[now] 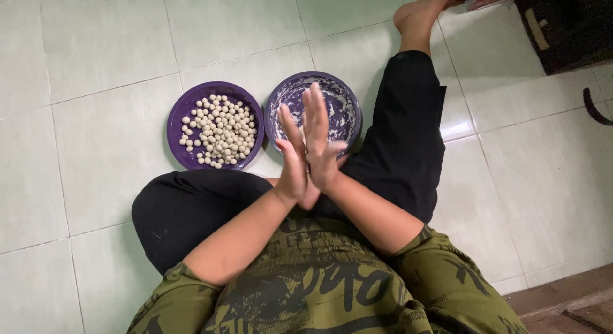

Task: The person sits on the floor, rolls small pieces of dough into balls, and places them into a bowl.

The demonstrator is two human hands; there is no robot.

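Presently the left hand (295, 158) and right hand (319, 142) press palm to palm, fingers straight, pointing far; whether anything sits between them cannot be told. Just beyond, a purple plate (181, 113) of small pale dough balls (220, 131) lies left of a flour-smeared purple plate (348, 98).

Two round purple plates sit on a pale greenish-white tiled floor (96, 59) with thin grey grout lines. The left plate (182, 107) holds small cream-coloured balls (220, 129); the right plate (350, 104) is smeared with white powder. The person wears black trousers (408, 123) and an olive-green shirt (319, 289) with a black printed pattern.
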